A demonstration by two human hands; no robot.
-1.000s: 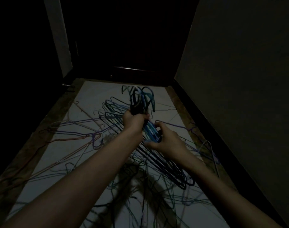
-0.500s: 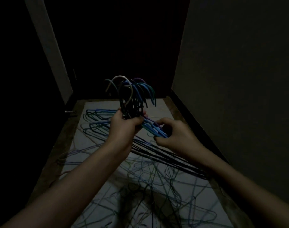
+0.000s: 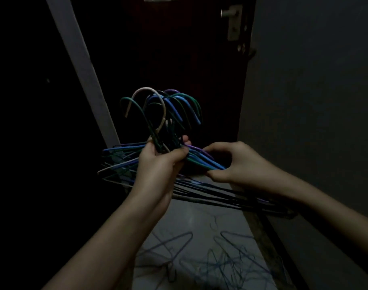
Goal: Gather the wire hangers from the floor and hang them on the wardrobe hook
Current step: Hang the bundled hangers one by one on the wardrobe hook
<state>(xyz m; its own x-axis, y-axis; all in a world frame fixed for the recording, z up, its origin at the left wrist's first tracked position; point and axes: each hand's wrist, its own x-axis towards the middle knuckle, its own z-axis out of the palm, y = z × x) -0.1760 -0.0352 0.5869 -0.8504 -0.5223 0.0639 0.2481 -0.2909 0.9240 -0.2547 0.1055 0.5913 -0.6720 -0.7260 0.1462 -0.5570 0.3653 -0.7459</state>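
A thick bundle of wire hangers (image 3: 164,114) in blue, green, purple and white is lifted well off the floor, hooks pointing up. My left hand (image 3: 160,162) grips the bundle at the necks, just under the hooks. My right hand (image 3: 237,164) pinches the right shoulder wires of the same bundle. The hangers' bottom bars stick out to the left and trail low to the right. Several more wire hangers (image 3: 220,260) lie scattered on the pale floor below. No wardrobe hook is visible in this dim view.
A dark door with a metal handle (image 3: 233,21) stands straight ahead. A grey wall (image 3: 315,101) runs along the right, and a pale door-frame strip (image 3: 82,70) slants on the left. The left side is in darkness.
Both hands have raised the hanger bundle from the floor to chest height. The view has tilted up, so the door handle shows and less floor is seen.
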